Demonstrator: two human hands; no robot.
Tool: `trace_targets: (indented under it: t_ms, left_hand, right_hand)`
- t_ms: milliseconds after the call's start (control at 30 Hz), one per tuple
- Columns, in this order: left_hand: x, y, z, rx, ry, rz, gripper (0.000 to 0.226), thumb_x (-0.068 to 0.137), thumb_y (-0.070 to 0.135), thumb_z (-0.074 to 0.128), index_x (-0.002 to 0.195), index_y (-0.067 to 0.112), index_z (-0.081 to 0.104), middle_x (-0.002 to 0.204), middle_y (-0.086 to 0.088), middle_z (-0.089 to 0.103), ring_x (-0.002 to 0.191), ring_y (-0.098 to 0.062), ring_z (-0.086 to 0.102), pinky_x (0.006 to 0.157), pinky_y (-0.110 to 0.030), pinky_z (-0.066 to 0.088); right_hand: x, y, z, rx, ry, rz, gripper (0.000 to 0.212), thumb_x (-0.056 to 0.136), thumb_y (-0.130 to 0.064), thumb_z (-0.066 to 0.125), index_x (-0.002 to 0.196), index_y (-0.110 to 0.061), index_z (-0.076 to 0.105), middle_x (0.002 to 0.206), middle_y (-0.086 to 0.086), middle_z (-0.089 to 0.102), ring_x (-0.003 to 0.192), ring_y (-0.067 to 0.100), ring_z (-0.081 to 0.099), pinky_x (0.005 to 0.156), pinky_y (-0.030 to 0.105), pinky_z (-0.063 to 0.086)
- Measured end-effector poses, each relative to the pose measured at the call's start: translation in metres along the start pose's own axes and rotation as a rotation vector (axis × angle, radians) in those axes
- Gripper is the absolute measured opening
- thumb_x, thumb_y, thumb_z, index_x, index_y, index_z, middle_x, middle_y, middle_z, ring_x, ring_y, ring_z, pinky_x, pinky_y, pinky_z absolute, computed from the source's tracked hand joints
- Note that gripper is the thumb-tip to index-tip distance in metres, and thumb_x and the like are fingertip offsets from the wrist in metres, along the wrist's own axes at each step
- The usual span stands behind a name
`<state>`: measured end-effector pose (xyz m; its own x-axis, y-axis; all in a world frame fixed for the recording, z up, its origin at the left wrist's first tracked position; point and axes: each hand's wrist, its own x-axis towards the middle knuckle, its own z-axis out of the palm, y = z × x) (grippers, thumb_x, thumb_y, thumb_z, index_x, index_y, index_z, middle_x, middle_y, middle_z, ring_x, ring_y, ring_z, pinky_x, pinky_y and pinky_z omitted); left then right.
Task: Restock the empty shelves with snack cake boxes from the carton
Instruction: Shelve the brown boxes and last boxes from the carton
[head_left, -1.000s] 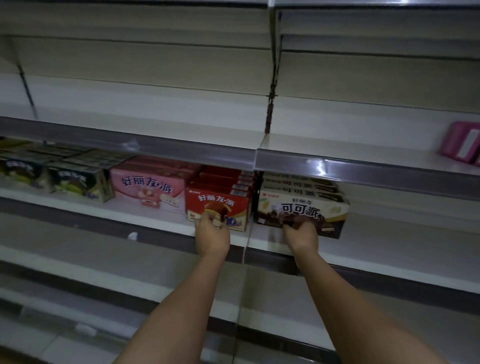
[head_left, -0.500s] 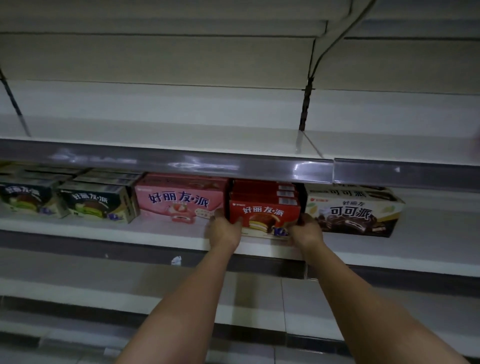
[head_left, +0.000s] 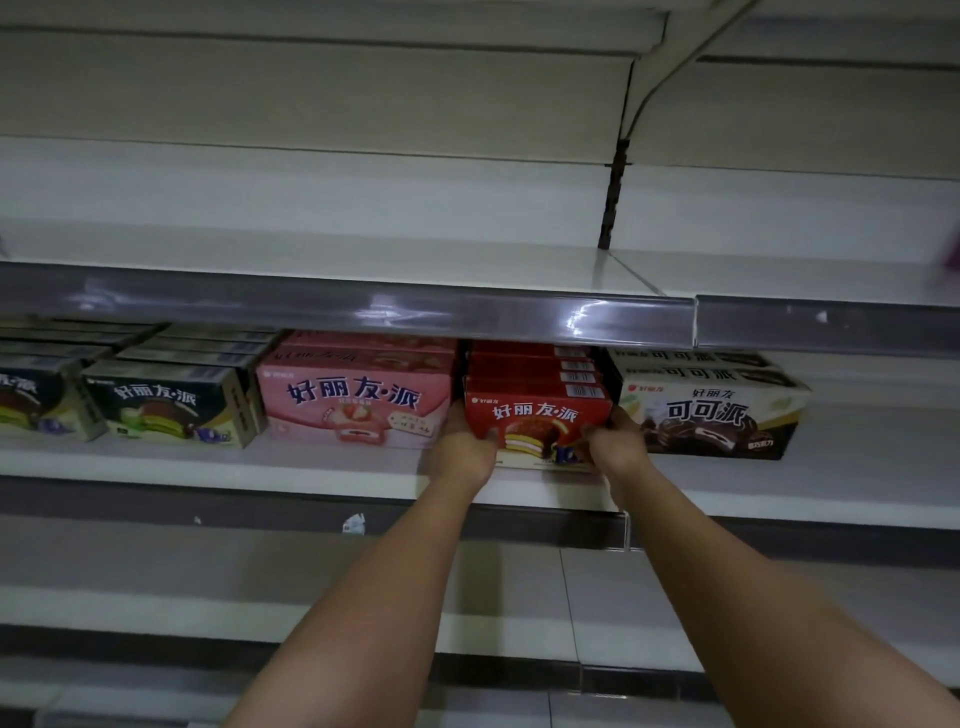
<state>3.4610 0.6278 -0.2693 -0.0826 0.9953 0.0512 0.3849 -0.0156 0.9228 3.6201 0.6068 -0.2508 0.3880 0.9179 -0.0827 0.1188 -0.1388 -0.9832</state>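
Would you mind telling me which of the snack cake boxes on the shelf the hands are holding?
The red box, gripped on each side by the left hand and right hand, between the pink box and cocoa-pie box.

Both hands (head_left: 540, 449) around red box (head_left: 537, 415)

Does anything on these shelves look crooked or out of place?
Mostly tidy. The cocoa box at the right end sits turned at an angle, unlike the straight rows beside it. A torn white scrap clings to the dark strip under the shelf. Both hands grip the front red box.
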Motion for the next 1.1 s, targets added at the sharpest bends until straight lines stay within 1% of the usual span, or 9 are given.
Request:
trace_targets:
  t_ms: [167, 300, 433, 600, 733, 833, 900, 1033, 1100]
  left_hand:
    - [0.004, -0.002, 0.001, 0.171, 0.081, 0.052, 0.044, 0.095, 0.016, 0.052, 0.138, 0.017, 0.042, 0.131, -0.010, 0.057, 0.118, -0.030, 0.054, 0.092, -0.033, 0.043]
    - [0.005, -0.001, 0.004, 0.184, 0.128, 0.061, 0.039, 0.095, 0.015, 0.053, 0.134, 0.017, 0.047, 0.126, -0.010, 0.060, 0.114, -0.031, 0.056, 0.084, -0.031, 0.043]
    - [0.006, -0.001, 0.005, 0.167, 0.123, 0.037, 0.038, 0.095, 0.016, 0.054, 0.132, 0.016, 0.048, 0.126, -0.011, 0.061, 0.113, -0.031, 0.057, 0.084, -0.030, 0.042]
    - [-0.003, -0.001, 0.003, 0.091, 0.142, -0.018, 0.039, 0.095, 0.016, 0.053, 0.133, 0.013, 0.047, 0.126, -0.012, 0.061, 0.113, -0.032, 0.058, 0.089, -0.034, 0.045]
    - [-0.018, -0.003, -0.014, 0.093, 0.226, -0.054, 0.026, 0.094, 0.011, 0.052, 0.119, 0.007, 0.057, 0.113, -0.013, 0.065, 0.105, -0.031, 0.060, 0.079, -0.029, 0.042]
    - [-0.024, -0.012, -0.037, 0.074, 0.309, -0.073, 0.024, 0.093, 0.010, 0.052, 0.116, 0.007, 0.059, 0.115, -0.013, 0.065, 0.106, -0.031, 0.059, 0.086, -0.030, 0.045]
    - [-0.023, -0.019, -0.057, 0.079, 0.358, -0.095, 0.024, 0.093, 0.011, 0.052, 0.115, 0.006, 0.060, 0.115, -0.013, 0.064, 0.106, -0.032, 0.059, 0.087, -0.034, 0.046]
    - [-0.007, -0.033, -0.102, 0.032, 0.435, -0.128, 0.026, 0.091, 0.008, 0.053, 0.116, 0.006, 0.059, 0.117, -0.014, 0.062, 0.106, -0.033, 0.059, 0.088, -0.037, 0.047]
    - [0.001, -0.043, -0.123, 0.069, 0.427, -0.108, 0.029, 0.089, 0.006, 0.055, 0.117, 0.004, 0.057, 0.119, -0.017, 0.059, 0.106, -0.034, 0.058, 0.089, -0.038, 0.046]
  right_hand:
    - [0.005, -0.003, 0.003, 0.095, 0.010, 0.023, 0.035, 0.096, -0.008, 0.049, 0.131, -0.013, 0.047, 0.127, 0.013, 0.057, 0.113, 0.027, 0.053, 0.105, 0.045, 0.041]
    - [0.009, -0.003, 0.006, 0.122, 0.047, 0.028, 0.036, 0.095, -0.008, 0.049, 0.131, -0.010, 0.044, 0.127, 0.015, 0.057, 0.110, 0.027, 0.054, 0.098, 0.041, 0.044]
    - [0.006, 0.001, 0.008, 0.144, 0.109, 0.038, 0.041, 0.095, -0.009, 0.052, 0.134, -0.010, 0.038, 0.129, 0.012, 0.055, 0.118, 0.028, 0.052, 0.093, 0.036, 0.039]
    - [-0.004, 0.004, 0.011, 0.203, 0.243, 0.029, 0.039, 0.090, -0.004, 0.055, 0.126, -0.009, 0.041, 0.126, 0.012, 0.057, 0.116, 0.029, 0.055, 0.094, 0.037, 0.041]
    - [-0.014, 0.008, 0.027, 0.137, 0.381, 0.072, 0.040, 0.086, -0.003, 0.058, 0.124, -0.005, 0.046, 0.128, 0.017, 0.050, 0.112, 0.033, 0.055, 0.099, 0.045, 0.045]
    - [-0.028, 0.003, 0.045, -0.034, 0.473, 0.025, 0.020, 0.087, -0.009, 0.054, 0.107, -0.008, 0.055, 0.119, 0.017, 0.052, 0.107, 0.035, 0.055, 0.095, 0.049, 0.046]
    - [-0.040, -0.005, 0.063, -0.032, 0.424, -0.029, 0.006, 0.091, -0.012, 0.049, 0.090, -0.014, 0.054, 0.104, 0.014, 0.060, 0.094, 0.031, 0.059, 0.084, 0.042, 0.050]
    - [-0.052, -0.013, 0.111, -0.022, 0.239, -0.049, 0.016, 0.091, -0.010, 0.049, 0.083, -0.017, 0.060, 0.091, 0.011, 0.063, 0.087, 0.031, 0.059, 0.076, 0.035, 0.048]
    - [-0.056, -0.015, 0.136, -0.020, 0.156, -0.027, 0.019, 0.090, -0.006, 0.047, 0.087, -0.014, 0.064, 0.090, 0.011, 0.062, 0.084, 0.028, 0.056, 0.073, 0.031, 0.044]
